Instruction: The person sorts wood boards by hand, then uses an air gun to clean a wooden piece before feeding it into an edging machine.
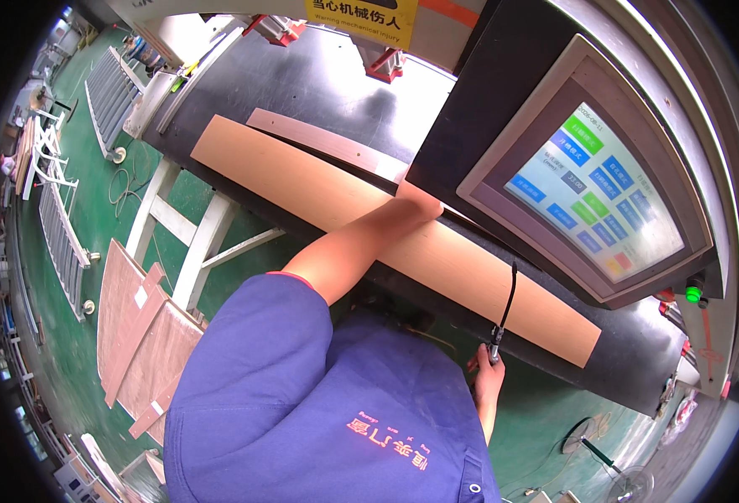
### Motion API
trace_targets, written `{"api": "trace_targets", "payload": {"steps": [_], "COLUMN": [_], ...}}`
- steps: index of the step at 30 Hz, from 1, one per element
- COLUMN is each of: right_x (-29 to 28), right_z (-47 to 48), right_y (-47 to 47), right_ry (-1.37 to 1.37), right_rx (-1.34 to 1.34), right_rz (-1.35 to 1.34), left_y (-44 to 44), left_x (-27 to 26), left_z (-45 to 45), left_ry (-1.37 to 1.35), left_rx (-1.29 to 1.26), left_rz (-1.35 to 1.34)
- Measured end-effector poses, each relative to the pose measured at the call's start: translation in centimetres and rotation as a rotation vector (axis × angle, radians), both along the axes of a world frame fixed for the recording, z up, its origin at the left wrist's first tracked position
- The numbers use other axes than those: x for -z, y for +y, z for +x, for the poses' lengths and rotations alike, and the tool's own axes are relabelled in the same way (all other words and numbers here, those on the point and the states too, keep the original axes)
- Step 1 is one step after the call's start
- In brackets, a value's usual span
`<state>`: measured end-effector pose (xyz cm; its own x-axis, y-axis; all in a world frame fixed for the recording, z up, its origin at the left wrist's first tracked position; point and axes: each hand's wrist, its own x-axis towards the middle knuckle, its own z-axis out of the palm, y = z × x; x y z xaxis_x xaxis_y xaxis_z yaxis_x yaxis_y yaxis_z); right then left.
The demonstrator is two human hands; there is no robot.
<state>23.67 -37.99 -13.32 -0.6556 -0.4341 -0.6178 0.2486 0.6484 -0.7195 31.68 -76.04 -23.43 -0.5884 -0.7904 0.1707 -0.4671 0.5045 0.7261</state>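
Note:
In my right hand [490, 374] is an air blow gun [496, 339], its thin black nozzle pointing up over a long light wood-grain board [319, 185]. The board lies across a black machine table [634, 352], close to the front edge. My left arm reaches over the board. Most of my left hand [421, 198] is hidden behind the control panel, so its fingers and anything in them cannot be seen. Behind the long board lies a narrower pinkish wood strip [325, 141], its right part running out of sight near my left hand.
A touchscreen control panel [596, 195] overhangs the table at right, with a lit green button [693, 293] below. Red-and-grey clamps [383, 63] hang under the machine beam. Wooden panels [143, 333] lean at left beside a white frame [181, 236]. Roller carts [61, 220] stand beyond.

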Motion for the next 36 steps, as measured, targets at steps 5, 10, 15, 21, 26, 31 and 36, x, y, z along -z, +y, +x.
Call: {"api": "trace_targets", "payload": {"steps": [5,10,15,21,26,31,36], "right_x": [0.0,0.5,0.5,0.4,-0.5,-0.7,-2.4], "right_z": [0.0,0.0,0.4,0.6,1.0,1.4,2.3], "right_y": [0.3,1.1,1.3,1.3,1.0,1.3,0.6], "right_ry": [0.008,0.03,0.011,0.01,0.019,0.026,0.014], "right_rx": [0.016,0.036,0.025,0.029,0.028,0.003,-0.038], "right_rz": [-0.002,-0.007,-0.008,-0.032,-0.023,-0.068,-0.089], "left_y": [-1.0,-2.8,-5.1,-4.3,-2.0,1.4,4.3], "left_x": [0.2,2.2,3.9,-0.7,-6.8,-12.7,-13.1], "left_z": [0.1,0.8,3.7,5.2,6.2,7.7,9.1], "left_ry": [-0.131,-0.32,-0.351,-0.314,-0.102,-0.139,-0.264], "left_rx": [0.049,0.068,0.006,0.067,0.124,0.222,0.296], "left_rz": [-0.029,-0.125,-0.243,-0.38,-0.199,-0.44,-0.401]}}
